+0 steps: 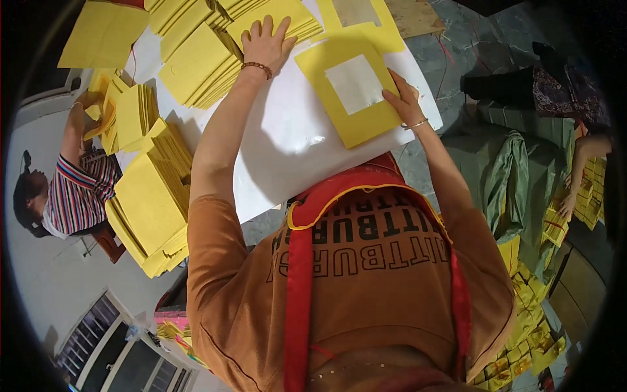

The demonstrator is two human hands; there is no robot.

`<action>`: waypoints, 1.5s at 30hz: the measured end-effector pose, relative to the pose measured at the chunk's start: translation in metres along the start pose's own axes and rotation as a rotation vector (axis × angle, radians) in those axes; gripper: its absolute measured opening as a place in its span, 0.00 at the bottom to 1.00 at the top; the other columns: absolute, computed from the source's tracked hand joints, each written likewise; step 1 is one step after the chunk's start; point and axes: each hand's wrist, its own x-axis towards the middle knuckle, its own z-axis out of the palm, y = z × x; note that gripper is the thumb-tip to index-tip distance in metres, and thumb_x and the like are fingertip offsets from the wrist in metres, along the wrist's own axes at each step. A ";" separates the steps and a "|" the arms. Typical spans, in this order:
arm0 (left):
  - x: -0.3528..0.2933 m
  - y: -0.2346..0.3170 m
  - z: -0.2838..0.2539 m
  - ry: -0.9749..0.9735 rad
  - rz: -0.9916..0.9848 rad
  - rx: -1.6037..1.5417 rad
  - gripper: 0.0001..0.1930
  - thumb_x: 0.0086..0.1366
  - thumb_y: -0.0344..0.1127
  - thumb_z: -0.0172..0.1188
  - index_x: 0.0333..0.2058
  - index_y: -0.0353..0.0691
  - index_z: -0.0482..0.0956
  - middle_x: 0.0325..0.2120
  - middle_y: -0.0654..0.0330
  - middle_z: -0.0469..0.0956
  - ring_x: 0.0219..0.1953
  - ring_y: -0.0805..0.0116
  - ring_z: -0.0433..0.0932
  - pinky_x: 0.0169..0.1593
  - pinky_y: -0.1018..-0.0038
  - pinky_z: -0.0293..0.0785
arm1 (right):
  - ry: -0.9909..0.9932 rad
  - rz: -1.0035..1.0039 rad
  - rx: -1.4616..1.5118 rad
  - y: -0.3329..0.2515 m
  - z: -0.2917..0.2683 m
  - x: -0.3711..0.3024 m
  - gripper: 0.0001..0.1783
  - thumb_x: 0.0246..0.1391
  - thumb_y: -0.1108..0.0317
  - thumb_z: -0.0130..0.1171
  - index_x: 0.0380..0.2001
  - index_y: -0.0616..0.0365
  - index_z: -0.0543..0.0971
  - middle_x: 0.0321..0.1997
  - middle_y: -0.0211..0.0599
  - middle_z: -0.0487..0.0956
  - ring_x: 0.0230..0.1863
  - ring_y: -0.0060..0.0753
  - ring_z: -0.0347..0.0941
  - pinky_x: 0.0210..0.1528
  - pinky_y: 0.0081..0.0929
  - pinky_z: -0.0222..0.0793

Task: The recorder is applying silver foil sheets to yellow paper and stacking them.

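My left hand (266, 46), a beaded bracelet at its wrist, lies with fingers spread on top of a stack of yellow paper (302, 23) at the far side of the white table (274, 150). Nothing is gripped in it. At the table's right edge, my right hand (408, 108) pinches the side of a yellow paper sheet (356, 130). Its thumb rests on top and the other fingers are at the edge. A pale silvery square (354, 85) sits on that sheet's upper middle. Another yellow sheet with a pale patch (390, 36) lies just beyond, partly covered.
More yellow paper stacks (199, 65) fill the table's far left, with thick piles (150, 196) along its left side. A person in a striped shirt (81, 189) handles yellow paper at left. Green cloth (509, 176) and another person's hand (568, 204) are at right, near yellow bundles.
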 end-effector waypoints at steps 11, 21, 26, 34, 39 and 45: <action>-0.004 0.061 -0.043 0.327 0.043 -0.204 0.17 0.59 0.44 0.49 0.45 0.46 0.70 0.42 0.58 0.68 0.45 0.59 0.65 0.47 0.60 0.59 | -0.025 -0.051 -0.114 0.011 0.001 -0.005 0.32 0.48 0.55 0.52 0.56 0.55 0.60 0.55 0.37 0.65 0.56 0.27 0.58 0.54 0.27 0.41; -0.062 0.152 -0.040 -0.199 -0.781 -1.581 0.12 0.63 0.30 0.43 0.40 0.32 0.73 0.24 0.62 0.71 0.22 0.79 0.68 0.25 0.83 0.67 | -0.079 -0.063 -0.081 0.013 -0.003 0.001 0.33 0.48 0.56 0.52 0.56 0.56 0.59 0.58 0.42 0.61 0.58 0.35 0.56 0.56 0.32 0.41; -0.058 0.164 -0.051 -0.207 -0.833 -1.492 0.14 0.63 0.35 0.45 0.40 0.31 0.73 0.22 0.60 0.71 0.22 0.78 0.70 0.24 0.81 0.67 | -0.085 -0.135 0.018 -0.007 -0.016 0.007 0.30 0.48 0.57 0.53 0.53 0.59 0.63 0.60 0.51 0.55 0.59 0.47 0.51 0.59 0.37 0.44; -0.044 0.182 -0.061 -0.048 -0.894 -1.536 0.20 0.59 0.47 0.52 0.39 0.32 0.73 0.24 0.58 0.74 0.21 0.77 0.71 0.24 0.81 0.67 | -0.208 -0.279 0.054 -0.056 -0.004 0.004 0.31 0.49 0.63 0.51 0.55 0.66 0.57 0.60 0.55 0.52 0.61 0.51 0.47 0.61 0.37 0.43; -0.042 0.182 -0.060 0.018 -0.943 -1.538 0.21 0.56 0.47 0.55 0.35 0.31 0.74 0.18 0.61 0.72 0.17 0.78 0.69 0.20 0.81 0.65 | -0.271 -0.278 0.202 -0.076 0.001 0.003 0.34 0.48 0.63 0.51 0.55 0.68 0.54 0.60 0.56 0.49 0.62 0.52 0.44 0.62 0.36 0.41; -0.048 0.178 -0.048 -0.037 -1.055 -1.580 0.14 0.57 0.40 0.52 0.20 0.35 0.69 0.10 0.66 0.63 0.10 0.78 0.62 0.12 0.79 0.58 | -0.234 -0.156 0.075 -0.065 -0.003 0.006 0.35 0.49 0.58 0.52 0.55 0.69 0.55 0.61 0.61 0.45 0.63 0.55 0.41 0.62 0.37 0.40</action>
